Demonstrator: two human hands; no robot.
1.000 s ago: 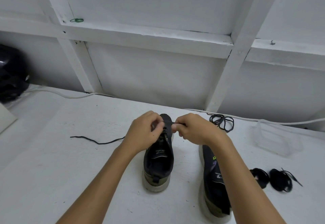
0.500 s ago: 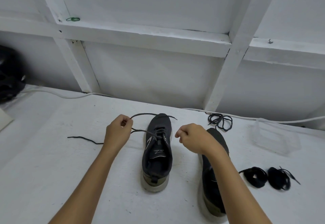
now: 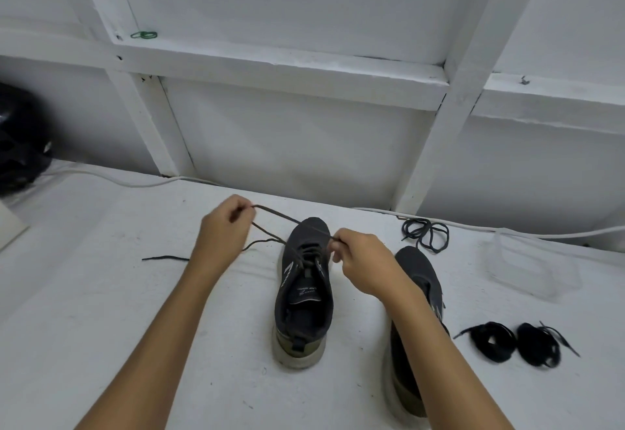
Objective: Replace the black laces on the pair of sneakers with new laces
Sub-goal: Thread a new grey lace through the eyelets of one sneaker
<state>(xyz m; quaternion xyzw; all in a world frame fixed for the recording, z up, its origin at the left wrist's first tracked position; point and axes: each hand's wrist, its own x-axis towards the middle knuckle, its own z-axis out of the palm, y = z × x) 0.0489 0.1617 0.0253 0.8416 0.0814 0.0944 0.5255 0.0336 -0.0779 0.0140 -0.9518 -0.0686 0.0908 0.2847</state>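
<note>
Two dark sneakers with pale soles stand on the white table, toes pointing away from me. The left sneaker [image 3: 304,294] has a black lace [image 3: 277,215] threaded near its toe. My left hand [image 3: 225,230] pinches this lace up and to the left of the toe. My right hand [image 3: 362,260] pinches the same lace's other part just right of the toe. The lace's free end trails left on the table behind my left arm. My right forearm partly hides the right sneaker [image 3: 419,277]. Two bundled black laces [image 3: 517,343] lie at the right.
A loose coiled black lace [image 3: 426,233] lies behind the right sneaker. A clear plastic container [image 3: 531,264] sits at the right. A white cable [image 3: 135,183] runs along the wall. A black object [image 3: 18,145] sits at the far left.
My left hand rose and moved toward the toe, lifting the lace. My right hand shifted left to the toe and took hold of the lace.
</note>
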